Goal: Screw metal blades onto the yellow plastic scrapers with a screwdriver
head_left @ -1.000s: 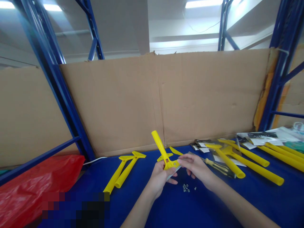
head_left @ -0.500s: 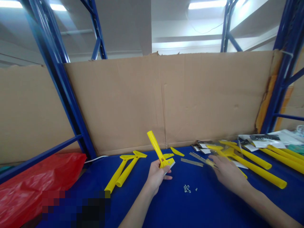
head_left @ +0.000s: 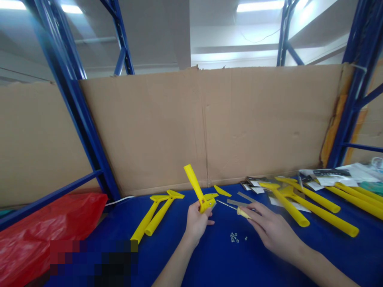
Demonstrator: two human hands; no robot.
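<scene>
My left hand (head_left: 196, 223) is closed around the head end of a yellow scraper (head_left: 194, 183), whose round handle points up and away. In my right hand (head_left: 271, 229) is a screwdriver (head_left: 243, 212) with a pale yellow handle. Its thin shaft points left, with the tip close to the scraper head but seemingly apart from it. Behind the screwdriver lie thin metal blades (head_left: 236, 202), partly covered by the right hand. A loose yellow head piece (head_left: 222, 191) rests beyond them. Several small screws and nuts (head_left: 234, 238) are scattered on the blue surface between my forearms.
Two yellow scrapers (head_left: 161, 213) lie at left, near a red plastic bag (head_left: 54, 223). Several more yellow handles (head_left: 324, 213) are at right, with packaged blades (head_left: 254, 184) and papers (head_left: 333, 175) behind. A cardboard wall (head_left: 155, 131) and blue rack posts (head_left: 89, 131) bound the back.
My right hand has moved left from beside the yellow handles, bringing the screwdriver towards the scraper head. My left hand holds the scraper almost unmoved.
</scene>
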